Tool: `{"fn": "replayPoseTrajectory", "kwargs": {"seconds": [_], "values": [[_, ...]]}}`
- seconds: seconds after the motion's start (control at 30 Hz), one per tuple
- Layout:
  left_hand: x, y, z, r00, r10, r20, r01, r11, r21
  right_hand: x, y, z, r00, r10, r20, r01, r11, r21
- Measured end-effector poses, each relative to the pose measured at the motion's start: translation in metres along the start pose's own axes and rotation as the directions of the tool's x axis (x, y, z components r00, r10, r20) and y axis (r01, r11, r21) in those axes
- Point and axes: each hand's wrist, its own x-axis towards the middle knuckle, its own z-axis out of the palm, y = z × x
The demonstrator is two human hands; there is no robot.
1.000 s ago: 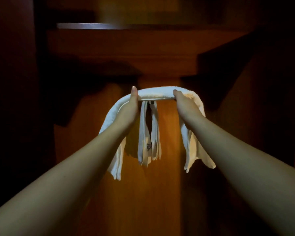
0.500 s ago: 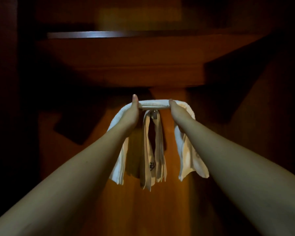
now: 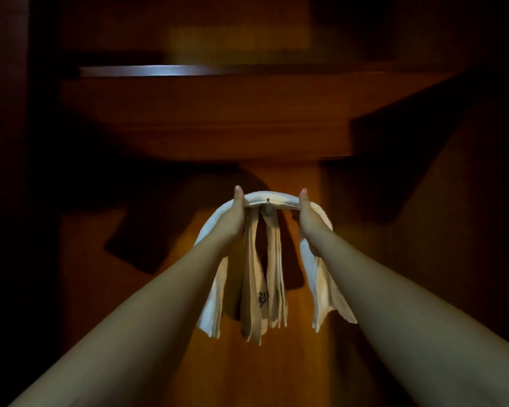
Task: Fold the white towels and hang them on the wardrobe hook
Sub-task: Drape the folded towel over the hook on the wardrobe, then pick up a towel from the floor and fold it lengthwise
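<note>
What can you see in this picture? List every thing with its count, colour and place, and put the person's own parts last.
held towel: one, white, folded, stretched between both hands across the hook.
hung towels: white, count unclear, hanging below the hook between the arms.
hook: one, metal, on the wardrobe panel, its tip showing in front of the held towel.
wardrobe panel: one, reddish-brown wood, behind the towels.
shelf: one, dark wood, above the hook.
left hand: one, grips the held towel left of the hook.
right hand: one, grips the held towel right of the hook.
</note>
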Motion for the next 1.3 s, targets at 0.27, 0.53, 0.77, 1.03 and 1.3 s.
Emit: {"fn": "replayPoseTrajectory", "kwargs": {"seconds": [0.27, 0.53, 0.77, 1.03, 1.3], "values": [[-0.037, -0.032, 0.008, 0.997, -0.072, 0.024, 0.072, 0.997, 0.002, -0.008, 0.050, 0.001, 0.982, 0.064, 0.176, -0.049, 0.995, -0.090], [-0.096, -0.065, 0.016, 0.984, 0.089, -0.152, -0.071, 0.990, 0.120, -0.062, 0.073, -0.005, 0.946, -0.002, 0.325, 0.041, 0.993, -0.113], [-0.121, -0.052, 0.001, 0.961, 0.055, -0.270, -0.011, 0.987, 0.161, -0.100, 0.079, -0.021, 0.978, -0.096, 0.187, 0.151, 0.938, -0.312], [-0.203, -0.059, -0.011, 0.982, -0.163, 0.099, 0.104, 0.892, 0.440, -0.167, 0.089, -0.059, 0.962, 0.152, 0.226, 0.066, 0.674, -0.736], [-0.311, -0.102, -0.015, 0.863, -0.332, 0.381, 0.079, 0.833, 0.548, -0.329, 0.120, -0.113, 0.953, 0.272, 0.137, -0.020, 0.506, -0.862]]}}
